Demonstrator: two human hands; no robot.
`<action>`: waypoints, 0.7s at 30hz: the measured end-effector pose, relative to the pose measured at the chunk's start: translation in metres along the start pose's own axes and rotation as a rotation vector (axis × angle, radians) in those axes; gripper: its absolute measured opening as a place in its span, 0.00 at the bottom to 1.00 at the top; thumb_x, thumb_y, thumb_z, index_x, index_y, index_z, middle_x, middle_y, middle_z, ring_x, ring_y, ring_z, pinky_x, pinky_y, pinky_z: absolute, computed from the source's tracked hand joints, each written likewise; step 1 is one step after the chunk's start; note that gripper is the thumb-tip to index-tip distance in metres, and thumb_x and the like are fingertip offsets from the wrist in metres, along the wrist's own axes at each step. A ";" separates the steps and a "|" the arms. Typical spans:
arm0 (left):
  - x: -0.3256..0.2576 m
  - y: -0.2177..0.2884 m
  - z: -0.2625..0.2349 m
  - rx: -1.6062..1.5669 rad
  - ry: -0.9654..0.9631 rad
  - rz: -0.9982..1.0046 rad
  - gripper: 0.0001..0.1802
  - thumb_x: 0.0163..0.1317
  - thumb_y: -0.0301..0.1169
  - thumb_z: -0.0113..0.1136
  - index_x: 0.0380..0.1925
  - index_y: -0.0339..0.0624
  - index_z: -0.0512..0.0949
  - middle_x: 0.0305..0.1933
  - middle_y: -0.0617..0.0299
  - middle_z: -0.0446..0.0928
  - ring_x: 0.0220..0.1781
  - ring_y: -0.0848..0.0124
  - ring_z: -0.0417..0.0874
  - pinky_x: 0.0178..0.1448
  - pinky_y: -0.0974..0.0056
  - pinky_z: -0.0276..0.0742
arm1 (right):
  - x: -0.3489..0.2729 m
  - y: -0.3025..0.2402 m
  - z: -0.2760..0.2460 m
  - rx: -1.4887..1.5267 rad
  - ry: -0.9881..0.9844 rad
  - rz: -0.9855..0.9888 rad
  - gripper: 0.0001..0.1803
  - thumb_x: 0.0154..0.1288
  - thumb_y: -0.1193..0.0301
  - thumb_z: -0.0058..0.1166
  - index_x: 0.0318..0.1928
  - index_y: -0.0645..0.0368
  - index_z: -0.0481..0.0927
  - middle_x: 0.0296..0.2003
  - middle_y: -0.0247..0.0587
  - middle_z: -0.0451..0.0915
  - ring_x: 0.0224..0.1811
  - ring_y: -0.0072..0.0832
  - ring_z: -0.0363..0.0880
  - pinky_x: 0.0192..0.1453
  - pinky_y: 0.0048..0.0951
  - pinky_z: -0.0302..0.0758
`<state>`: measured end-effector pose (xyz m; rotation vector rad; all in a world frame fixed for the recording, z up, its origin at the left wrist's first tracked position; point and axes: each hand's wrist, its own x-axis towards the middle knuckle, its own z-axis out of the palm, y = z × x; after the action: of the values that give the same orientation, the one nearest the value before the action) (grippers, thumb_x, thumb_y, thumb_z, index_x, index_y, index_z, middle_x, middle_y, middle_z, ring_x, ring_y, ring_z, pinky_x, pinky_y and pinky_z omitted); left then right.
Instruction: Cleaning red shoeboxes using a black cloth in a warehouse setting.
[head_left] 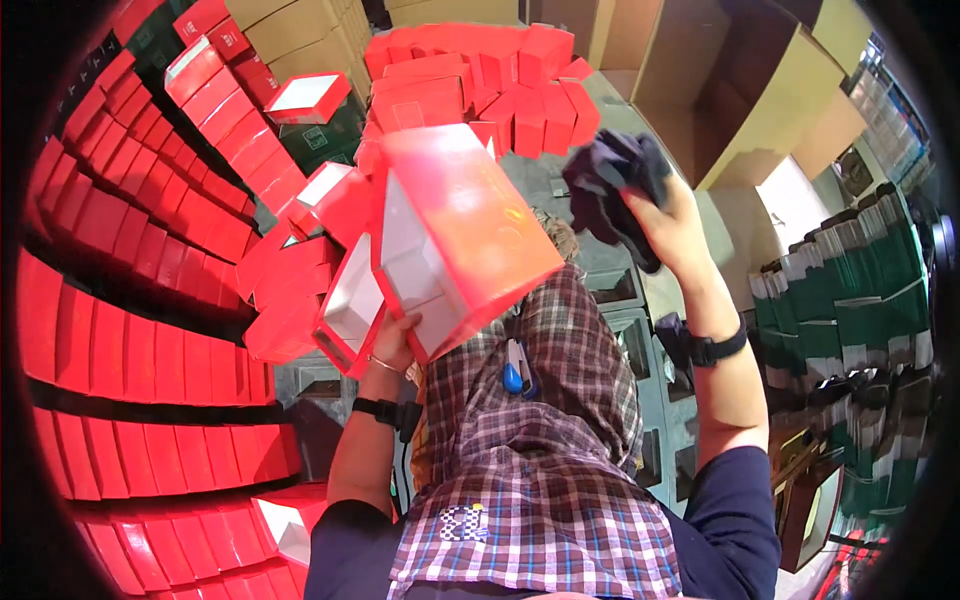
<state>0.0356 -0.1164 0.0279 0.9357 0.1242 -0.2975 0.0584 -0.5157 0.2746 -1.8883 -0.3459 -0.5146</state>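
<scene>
My left hand (397, 343) grips the lower corner of a red cardboard box (462, 225) with a white inside, held up and tilted in front of me. My right hand (672, 215) is raised to the right of it and clutches a bundle of dark cloth (612, 185). Box and cloth are apart, the cloth level with the box's upper right edge. Both wrists carry a black band. A plaid cloth (540, 470) hangs from my chest over my lap.
Rows of red boxes (150, 250) are stacked along the left, with more heaped at the top middle (480, 80). Open red boxes (310, 300) lie near my left hand. Brown cartons (740, 90) stand at the top right. Green and white packs (850, 310) fill the right.
</scene>
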 end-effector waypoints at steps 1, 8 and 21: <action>-0.003 0.002 0.009 0.056 0.078 0.003 0.29 0.59 0.14 0.51 0.63 0.34 0.64 0.59 0.50 0.74 0.59 0.54 0.79 0.63 0.52 0.78 | 0.014 -0.008 0.007 0.002 -0.016 -0.050 0.28 0.61 0.79 0.58 0.63 0.60 0.72 0.53 0.38 0.79 0.57 0.24 0.75 0.64 0.29 0.69; 0.003 0.000 0.024 0.139 0.171 0.029 0.30 0.58 0.13 0.51 0.63 0.34 0.63 0.60 0.49 0.74 0.59 0.55 0.79 0.62 0.53 0.78 | 0.050 -0.040 0.067 -0.128 -0.381 -0.553 0.26 0.50 0.74 0.63 0.53 0.61 0.77 0.52 0.49 0.78 0.58 0.46 0.75 0.63 0.39 0.72; 0.011 0.000 0.057 -0.737 -0.075 -0.163 0.18 0.68 0.32 0.56 0.54 0.36 0.73 0.52 0.55 0.79 0.54 0.63 0.81 0.60 0.58 0.80 | 0.024 -0.007 0.051 -0.010 -0.039 -0.185 0.29 0.55 0.84 0.60 0.59 0.61 0.75 0.53 0.40 0.79 0.59 0.29 0.77 0.64 0.29 0.69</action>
<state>0.0450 -0.1652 0.0590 0.1829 0.2227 -0.3989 0.0854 -0.4660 0.2771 -1.8875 -0.5484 -0.6050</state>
